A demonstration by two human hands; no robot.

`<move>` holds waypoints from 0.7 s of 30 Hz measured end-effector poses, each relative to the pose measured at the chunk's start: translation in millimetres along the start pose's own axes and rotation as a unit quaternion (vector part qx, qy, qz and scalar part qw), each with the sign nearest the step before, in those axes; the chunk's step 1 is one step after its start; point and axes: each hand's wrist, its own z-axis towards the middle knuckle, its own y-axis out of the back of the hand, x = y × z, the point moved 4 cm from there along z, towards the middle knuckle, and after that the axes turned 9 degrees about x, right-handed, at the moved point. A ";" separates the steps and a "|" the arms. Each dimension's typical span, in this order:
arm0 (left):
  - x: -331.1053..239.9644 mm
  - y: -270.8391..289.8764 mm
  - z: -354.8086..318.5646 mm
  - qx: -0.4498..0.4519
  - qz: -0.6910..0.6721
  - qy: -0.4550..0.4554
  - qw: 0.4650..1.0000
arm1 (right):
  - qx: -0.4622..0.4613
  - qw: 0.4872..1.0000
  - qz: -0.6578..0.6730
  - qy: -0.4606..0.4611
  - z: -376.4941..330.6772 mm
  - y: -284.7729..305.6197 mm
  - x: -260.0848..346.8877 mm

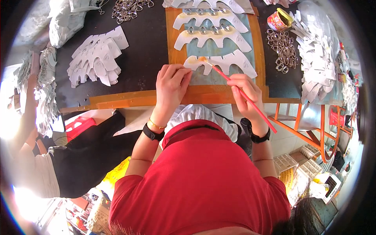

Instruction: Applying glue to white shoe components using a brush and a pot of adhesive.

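Note:
My right hand (246, 92) is closed around a thin red-handled paintbrush (255, 107). Its bristle tip rests on the left part of a white scalloped cut-out piece (235, 62), where a yellowish wet patch shows. My left hand (172, 83) has curled fingers, and its fingertips pinch at the left end of that same piece. Just beyond lies another white cut-out piece (236, 39) with several metal rings (203, 30) along its upper edge. Farther back a similar piece (237, 22) also carries rings.
Stacked white pieces (96, 58) lie at left on the black table (145, 58). Loose metal rings sit in a back-left heap (127, 8) and a right heap (282, 49) by a red-and-yellow tub (279, 20). More white pieces (318, 58) pile at far right. Another person (37, 168) is at left.

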 end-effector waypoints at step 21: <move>0.7 -0.5 -0.7 0.003 0.010 -0.004 1.000 | -0.001 1.000 -0.022 0.016 4.0 -12.1 13.6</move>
